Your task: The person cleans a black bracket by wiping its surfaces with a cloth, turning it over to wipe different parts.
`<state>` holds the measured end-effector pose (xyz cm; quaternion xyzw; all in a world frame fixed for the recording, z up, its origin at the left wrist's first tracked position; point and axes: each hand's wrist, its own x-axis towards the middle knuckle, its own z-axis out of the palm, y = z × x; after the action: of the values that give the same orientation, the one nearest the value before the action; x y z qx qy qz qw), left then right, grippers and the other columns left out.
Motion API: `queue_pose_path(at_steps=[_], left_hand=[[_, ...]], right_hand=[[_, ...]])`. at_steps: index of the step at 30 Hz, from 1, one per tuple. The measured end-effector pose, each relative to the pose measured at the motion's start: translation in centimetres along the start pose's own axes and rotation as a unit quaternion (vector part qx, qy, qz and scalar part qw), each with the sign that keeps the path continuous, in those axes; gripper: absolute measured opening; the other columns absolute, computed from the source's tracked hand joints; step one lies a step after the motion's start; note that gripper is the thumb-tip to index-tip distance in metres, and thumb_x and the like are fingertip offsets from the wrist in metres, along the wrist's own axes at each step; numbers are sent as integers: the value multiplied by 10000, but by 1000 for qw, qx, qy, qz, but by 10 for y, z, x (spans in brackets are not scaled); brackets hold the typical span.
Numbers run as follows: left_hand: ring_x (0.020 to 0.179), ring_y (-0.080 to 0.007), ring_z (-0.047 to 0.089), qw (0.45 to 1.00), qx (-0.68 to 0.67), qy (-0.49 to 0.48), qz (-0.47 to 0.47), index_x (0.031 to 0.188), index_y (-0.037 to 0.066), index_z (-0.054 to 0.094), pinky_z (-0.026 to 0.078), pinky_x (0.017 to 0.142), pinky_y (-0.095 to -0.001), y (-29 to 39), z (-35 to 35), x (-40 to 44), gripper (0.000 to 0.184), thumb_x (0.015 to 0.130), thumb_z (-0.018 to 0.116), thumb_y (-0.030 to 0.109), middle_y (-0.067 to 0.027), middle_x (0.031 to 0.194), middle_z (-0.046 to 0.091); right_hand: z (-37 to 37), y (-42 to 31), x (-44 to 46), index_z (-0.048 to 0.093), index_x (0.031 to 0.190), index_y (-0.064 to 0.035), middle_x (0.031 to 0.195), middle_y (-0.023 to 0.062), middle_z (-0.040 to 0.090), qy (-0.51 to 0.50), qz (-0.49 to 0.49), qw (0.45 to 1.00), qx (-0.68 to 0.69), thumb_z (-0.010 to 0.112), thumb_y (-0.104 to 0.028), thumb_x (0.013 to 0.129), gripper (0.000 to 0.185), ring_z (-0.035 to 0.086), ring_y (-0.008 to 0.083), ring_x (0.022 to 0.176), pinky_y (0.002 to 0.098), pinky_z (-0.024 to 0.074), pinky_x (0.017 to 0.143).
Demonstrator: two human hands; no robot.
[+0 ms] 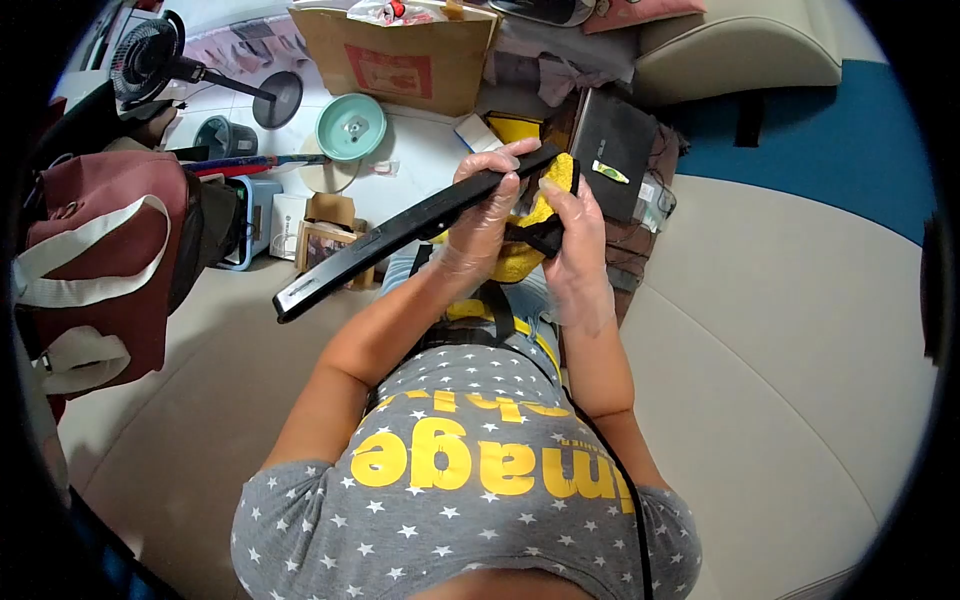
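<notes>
My left hand (480, 215), in a clear plastic glove, grips a long, flat black device (400, 222) near its upper right end. The device slants from upper right to lower left, its narrow edge towards me, with a silvery strip at the lower end. In my right hand (577, 235), gloved the same way, is a yellow cloth with black edging (520, 262). The cloth is bunched between both hands, beside the device's upper end. Part of it is hidden behind my left hand.
At left are a maroon bag (120, 260) with white straps, a black fan (150, 60) and a blue basket (262, 215). Ahead stand a green round basin (350, 127) and a large paper bag (400, 60). A black laptop (612, 140) lies right of my hands, beside the beige sofa (760, 330).
</notes>
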<state>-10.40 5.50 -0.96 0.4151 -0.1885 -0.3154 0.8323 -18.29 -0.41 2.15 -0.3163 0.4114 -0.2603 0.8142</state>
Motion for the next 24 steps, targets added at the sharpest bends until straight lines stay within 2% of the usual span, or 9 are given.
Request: queue_pose_path(at_steps=[2, 5, 8, 9, 12, 17, 21, 23, 24], left_hand=[[1084, -225, 503, 1000, 6, -5, 12, 1004, 89, 452, 408, 949, -345, 2, 2, 2, 166, 902, 554, 172, -193, 1157, 525], [1041, -196, 531, 996, -18, 43, -72, 1006, 85, 450, 434, 918, -332, 10, 1, 9, 178, 907, 551, 193, -154, 1116, 556], [922, -196, 611, 981, 93, 22, -166, 993, 51, 500, 518, 808, -331, 21, -14, 30, 204, 917, 525, 239, -133, 988, 625], [891, -185, 620, 965, 148, -4, -217, 991, 50, 514, 526, 780, -323, 26, -21, 37, 220, 916, 525, 258, -130, 963, 634], [750, -193, 649, 893, 253, -98, -359, 1002, -37, 560, 543, 680, -296, 43, -26, 67, 351, 896, 548, 297, -126, 856, 650], [698, -218, 655, 855, 287, -102, -419, 1005, -44, 548, 551, 628, -309, 17, -36, 97, 391, 884, 553, 327, -150, 823, 647], [662, -204, 623, 885, 227, -72, -399, 922, -55, 546, 521, 637, -319, 6, -31, 91, 432, 869, 574, 373, -121, 774, 621], [762, -188, 613, 950, 78, -123, -276, 980, -21, 500, 504, 742, -329, -6, -30, 81, 405, 889, 547, 371, -112, 829, 610], [918, -223, 595, 955, 29, -116, -270, 1138, 26, 454, 460, 870, -362, -19, -31, 74, 426, 910, 502, 382, -147, 1047, 598]], right_hand=[[-3, 6, 5, 517, 1136, -3, 1015, 36, 592, 15, -1, 1000, 5, 594, -89, 833, 325, 566, 127, 872, 278, 464, 788], [-26, 23, 17, 547, 1084, 2, 972, 80, 622, -4, -177, 949, -262, 591, -112, 832, 280, 610, 180, 822, 288, 491, 725], [-48, 11, 27, 576, 1053, -54, 880, 147, 607, -64, -443, 645, -619, 623, -144, 766, 304, 610, 284, 744, 331, 510, 587], [-50, 2, 28, 576, 1053, -54, 880, 147, 607, -64, -443, 645, -619, 623, -144, 766, 304, 610, 284, 744, 331, 510, 587], [-47, -14, 24, 574, 929, -158, 692, 38, 497, -228, -406, 430, -773, 645, -196, 709, 234, 564, 203, 599, 343, 460, 485], [-36, -15, 33, 570, 895, -130, 720, 41, 541, -220, -446, 458, -736, 641, -204, 759, 171, 578, 203, 618, 333, 466, 501], [-36, -4, 36, 596, 900, -58, 751, 91, 567, -186, -404, 608, -658, 698, -89, 699, 228, 585, 269, 654, 349, 466, 572], [-31, 5, 39, 618, 912, -31, 784, 124, 593, -119, -411, 722, -543, 706, -99, 724, 218, 588, 263, 673, 311, 470, 587], [-28, 7, 36, 627, 935, -1, 817, 109, 622, -104, -343, 773, -524, 691, -94, 765, 203, 582, 189, 692, 264, 460, 636]])
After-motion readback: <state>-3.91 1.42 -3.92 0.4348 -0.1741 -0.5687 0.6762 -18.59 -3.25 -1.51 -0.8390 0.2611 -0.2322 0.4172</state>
